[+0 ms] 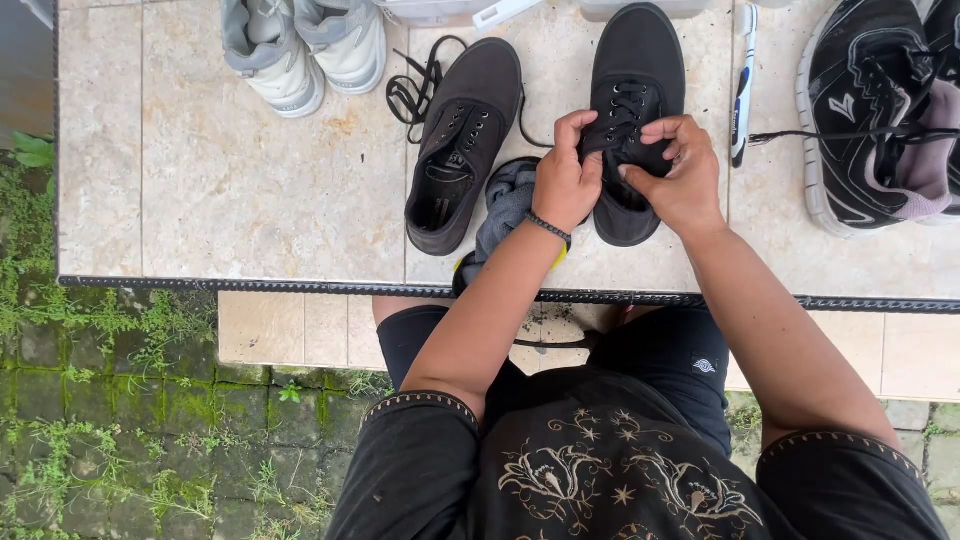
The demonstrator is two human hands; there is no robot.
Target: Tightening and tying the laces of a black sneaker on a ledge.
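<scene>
Two black canvas shoes lie on a tiled ledge (pixel 230 190). My left hand (pixel 565 175) and my right hand (pixel 682 172) both grip the right-hand black shoe (pixel 634 70) at its laced middle, fingers pinching the black lace near the tongue. The other black shoe (pixel 462 140) lies just left of my left hand, unlaced at the top, and its loose black lace (pixel 412 88) is coiled beside it. A dark grey cloth (pixel 503 205) sits under my left wrist, which wears a beaded bracelet.
A pair of grey-white sneakers (pixel 300 45) stands at the back left. A black sports shoe with white trim (pixel 870 110) rests at the right. A blue-and-white toothbrush (pixel 742 90) lies between the shoes. Mossy paving lies below the ledge's edge.
</scene>
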